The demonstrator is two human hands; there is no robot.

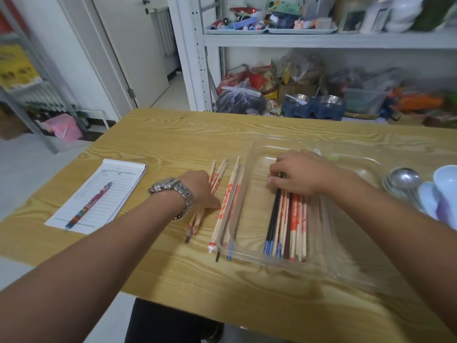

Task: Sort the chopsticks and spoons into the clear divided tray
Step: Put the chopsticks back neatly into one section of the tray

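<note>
A few chopsticks are held against the counter by the left grip. The bundle in the tray's left compartment is pinched at its far end by the right grip. Spoons are seen just right of the tray.

One head-worn wide view looks forward and down, close over the table.
</note>
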